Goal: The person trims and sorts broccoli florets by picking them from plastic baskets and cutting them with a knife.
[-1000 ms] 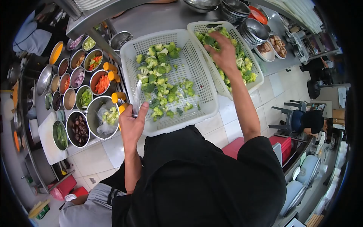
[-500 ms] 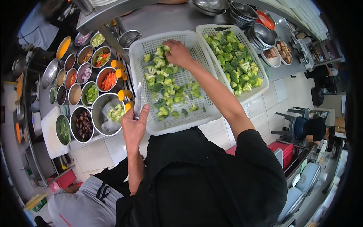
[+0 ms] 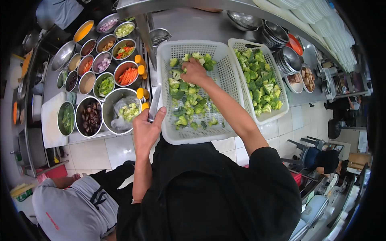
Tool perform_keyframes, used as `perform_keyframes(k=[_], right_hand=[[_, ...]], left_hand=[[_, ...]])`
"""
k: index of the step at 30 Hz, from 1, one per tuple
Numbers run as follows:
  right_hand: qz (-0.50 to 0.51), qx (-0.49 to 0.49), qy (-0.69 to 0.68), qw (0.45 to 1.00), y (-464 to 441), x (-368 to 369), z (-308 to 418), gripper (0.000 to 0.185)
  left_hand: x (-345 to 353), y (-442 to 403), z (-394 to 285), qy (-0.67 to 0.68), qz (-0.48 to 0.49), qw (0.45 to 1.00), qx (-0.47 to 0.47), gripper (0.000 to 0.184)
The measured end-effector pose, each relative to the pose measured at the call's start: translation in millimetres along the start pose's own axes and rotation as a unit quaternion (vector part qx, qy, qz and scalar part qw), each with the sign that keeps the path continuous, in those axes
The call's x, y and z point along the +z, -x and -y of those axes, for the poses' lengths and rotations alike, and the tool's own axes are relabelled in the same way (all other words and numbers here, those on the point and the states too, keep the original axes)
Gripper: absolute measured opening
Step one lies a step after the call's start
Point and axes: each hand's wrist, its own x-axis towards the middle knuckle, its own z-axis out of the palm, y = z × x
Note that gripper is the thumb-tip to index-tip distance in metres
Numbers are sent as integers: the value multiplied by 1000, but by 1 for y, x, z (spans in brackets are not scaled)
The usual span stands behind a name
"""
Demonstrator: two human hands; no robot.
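My left hand [image 3: 147, 129] is closed on a knife [image 3: 155, 100], its blade pointing up beside the left wall of a white perforated basket [image 3: 231, 94]. Inside that basket, broccoli florets [image 3: 189, 94] lie mostly along the left side and the top. My right hand [image 3: 195, 73] reaches in among them near the top left, fingers curled down over a floret; the fingertips are partly hidden. To the right stands a second white basket [image 3: 277, 115], heaped with broccoli florets [image 3: 259, 76].
At left are several metal pots: carrot strips [image 3: 128, 76], dark mushrooms [image 3: 91, 118], and a pot with a plastic bag of pale green pieces [image 3: 129, 111]. Yellow-capped bottles [image 3: 142, 93] line the basket's left. Stacked metal bowls [image 3: 287, 60] stand right. A person in grey [image 3: 76, 205] is at lower left.
The view has shifted, moving the scene rightward. My right hand has come lower and left in the basket, and florets now lie at its upper right. My left hand keeps the knife.
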Motion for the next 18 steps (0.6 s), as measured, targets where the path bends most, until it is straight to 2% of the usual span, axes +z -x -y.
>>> perform_keyframes(k=[3, 6, 7, 9, 12, 15, 18], right_hand=[[41, -62, -5, 997, -3, 4, -11, 40], [133, -122, -32, 983, 18, -31, -2, 46], [162, -103, -160, 968, 23, -37, -6, 46], [216, -57, -406, 886, 34, -46, -14, 48], [191, 4, -605, 773, 61, -65, -9, 39], [162, 60, -712, 681, 80, -81, -5, 34], [94, 91, -730, 671, 90, -79, -12, 31]], left_hand=[[0, -1, -1, 17, 8, 1000, 2, 42], [0, -2, 1, 16, 6, 1000, 9, 41], [-1, -3, 0, 13, 4, 1000, 8, 41], [-3, -2, 2, 15, 3, 1000, 3, 41], [-1, -4, 1, 22, 11, 1000, 2, 41], [3, -4, -6, 3, 24, 1000, 2, 41], [5, -6, 0, -18, 34, 999, 9, 40]])
